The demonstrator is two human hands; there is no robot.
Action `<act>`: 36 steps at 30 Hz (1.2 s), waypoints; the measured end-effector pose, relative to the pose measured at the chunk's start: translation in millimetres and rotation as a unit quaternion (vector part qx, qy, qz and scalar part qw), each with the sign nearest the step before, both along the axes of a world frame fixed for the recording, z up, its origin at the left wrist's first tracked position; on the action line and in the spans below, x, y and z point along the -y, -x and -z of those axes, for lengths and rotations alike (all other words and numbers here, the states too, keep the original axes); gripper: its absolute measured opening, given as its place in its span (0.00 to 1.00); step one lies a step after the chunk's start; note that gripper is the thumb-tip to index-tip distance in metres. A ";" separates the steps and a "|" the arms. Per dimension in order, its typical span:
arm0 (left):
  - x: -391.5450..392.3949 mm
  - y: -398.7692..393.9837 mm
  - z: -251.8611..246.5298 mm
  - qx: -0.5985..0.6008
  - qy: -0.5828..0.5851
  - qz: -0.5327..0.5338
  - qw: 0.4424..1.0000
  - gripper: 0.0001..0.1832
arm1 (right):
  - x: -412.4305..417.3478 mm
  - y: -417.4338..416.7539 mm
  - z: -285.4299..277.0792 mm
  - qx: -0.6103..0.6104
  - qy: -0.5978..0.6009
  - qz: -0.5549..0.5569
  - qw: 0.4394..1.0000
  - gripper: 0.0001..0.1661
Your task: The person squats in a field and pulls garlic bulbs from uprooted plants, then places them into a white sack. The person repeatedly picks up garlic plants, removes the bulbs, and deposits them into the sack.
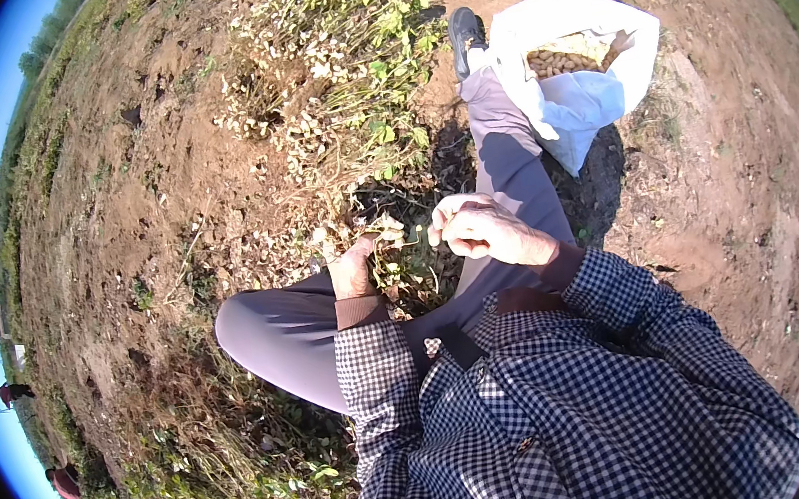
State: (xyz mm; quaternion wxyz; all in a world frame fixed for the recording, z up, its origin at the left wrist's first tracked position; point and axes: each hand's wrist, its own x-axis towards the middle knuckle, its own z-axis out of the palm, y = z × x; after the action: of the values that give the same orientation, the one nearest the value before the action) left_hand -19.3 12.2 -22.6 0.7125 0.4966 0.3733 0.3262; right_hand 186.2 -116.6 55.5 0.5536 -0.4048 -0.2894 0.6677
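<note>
My left hand (351, 269) grips an uprooted peanut plant (390, 232) above my bent leg, with pale pods and roots showing beyond the fingers. Facing it, my right hand (485, 229) is held over my other leg with its fingers curled inward. Whether anything sits inside those fingers is hidden. Leafy stems (410, 271) hang down between the hands into my lap. Past my hands lies a heap of pulled peanut plants (340, 83), with many pods among yellowed stems and green leaves.
A white woven sack (580, 101) stands against my outstretched leg (504, 122), its mouth open on loose peanuts (560, 63). More pulled plants (244, 451) lie behind my bent knee. Two people (63, 483) are far off at the left edge of the dirt field (102, 235).
</note>
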 end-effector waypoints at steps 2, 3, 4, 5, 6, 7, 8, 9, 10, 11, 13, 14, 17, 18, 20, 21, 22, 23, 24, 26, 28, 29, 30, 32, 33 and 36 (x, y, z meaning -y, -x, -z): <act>5.6 -11.0 -22.5 0.102 0.155 -0.025 0.982 0.21 | -7.8 -4.0 19.8 0.039 0.045 0.006 0.998 0.11; 6.5 -11.4 -19.7 0.099 0.133 -0.017 0.986 0.21 | -14.3 -0.9 30.9 0.078 0.029 0.007 0.996 0.13; 5.2 -12.8 -14.9 0.098 0.111 -0.006 0.989 0.21 | -22.6 3.3 38.2 0.119 0.012 0.010 0.993 0.15; 3.1 -13.5 -12.3 0.096 0.088 0.005 0.991 0.21 | -30.1 6.4 43.7 0.159 -0.005 0.013 0.987 0.17; 1.8 -11.2 -10.8 0.088 0.117 -0.003 0.989 0.21 | -35.8 11.1 27.8 0.324 -0.006 -0.004 0.946 0.21; 0.0 -7.0 -4.0 0.093 0.110 0.011 0.990 0.21 | -42.2 16.6 29.1 0.360 -0.058 -0.026 0.931 0.24; -3.9 -0.9 8.9 0.098 0.103 0.026 0.990 0.21 | -45.2 18.3 27.6 0.397 -0.034 -0.073 0.914 0.26; -5.1 -4.7 3.9 0.105 0.097 0.044 0.989 0.21 | -47.9 17.9 17.7 0.434 -0.008 -0.118 0.893 0.27; 1.1 -7.8 -1.4 0.114 0.103 0.014 0.988 0.21 | -49.2 18.0 24.4 0.431 -0.030 -0.115 0.894 0.28; 3.1 -14.3 -5.7 0.098 0.077 -0.005 0.992 0.21 | -49.1 16.9 24.5 0.454 -0.047 -0.107 0.883 0.27; 3.4 -15.5 -10.6 0.090 0.097 0.000 0.991 0.22 | -49.1 15.9 25.4 0.499 -0.082 -0.097 0.857 0.26; 3.7 -15.3 -8.6 0.087 0.085 0.012 0.993 0.22 | -48.5 15.2 24.8 0.497 -0.083 -0.098 0.858 0.23; 4.7 -14.7 3.5 0.069 0.053 0.034 0.996 0.22 | -47.4 9.8 12.4 0.495 -0.083 -0.099 0.859 0.17; 5.9 -12.2 5.5 0.051 0.045 0.030 0.997 0.22 | -48.1 6.9 16.1 0.529 -0.098 -0.114 0.835 0.16; 5.6 -16.7 -9.2 0.048 0.079 0.066 0.994 0.21 | -48.6 2.5 9.0 0.558 -0.084 -0.145 0.813 0.17; 5.7 -20.2 -18.8 0.008 0.011 0.098 0.995 0.22 | -47.8 1.8 13.4 0.573 -0.091 -0.133 0.804 0.17; 7.2 -20.3 -19.8 0.006 -0.003 0.100 0.995 0.23 | -48.2 1.1 13.6 0.579 -0.089 -0.144 0.797 0.17; 8.9 -18.5 -12.2 0.024 0.030 0.073 0.997 0.22 | -49.6 1.9 13.8 0.587 -0.090 -0.155 0.789 0.18; 13.4 -23.0 -21.2 0.055 0.063 0.053 0.995 0.20 | -48.5 1.5 16.3 0.583 -0.103 -0.131 0.795 0.18; 10.7 -21.3 -27.3 -0.032 -0.008 0.076 0.997 0.19 | -47.9 7.0 19.0 0.563 -0.128 -0.109 0.809 0.18; 9.8 -23.4 -24.1 -0.071 -0.030 0.070 0.995 0.21 | -51.2 4.8 11.7 0.574 -0.124 -0.141 0.797 0.19; 9.9 -24.4 -10.9 -0.038 -0.021 0.039 0.998 0.20 | -50.3 3.7 6.0 0.597 -0.110 -0.173 0.775 0.19; 5.6 -28.9 -16.4 -0.127 -0.118 0.075 0.982 0.17 | -46.3 0.9 14.1 0.593 -0.120 -0.156 0.781 0.20; 4.5 -32.9 -20.2 -0.158 -0.186 0.052 0.968 0.13 | -42.5 2.0 21.7 0.589 -0.137 -0.156 0.781 0.22; 7.2 -30.0 -25.8 -0.226 -0.226 0.048 0.946 0.11 | -40.3 5.5 22.5 0.590 -0.138 -0.171 0.777 0.23; 5.1 -28.5 19.7 -0.293 -0.248 0.044 0.922 0.11 | -29.6 14.8 25.6 0.574 -0.117 -0.193 0.787 0.23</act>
State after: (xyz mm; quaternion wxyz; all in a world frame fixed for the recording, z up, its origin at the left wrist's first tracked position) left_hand 9.2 7.1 -42.4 0.4394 0.7469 0.4497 0.2166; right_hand 171.4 -87.0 29.9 0.1883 -0.5807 -0.7021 0.3665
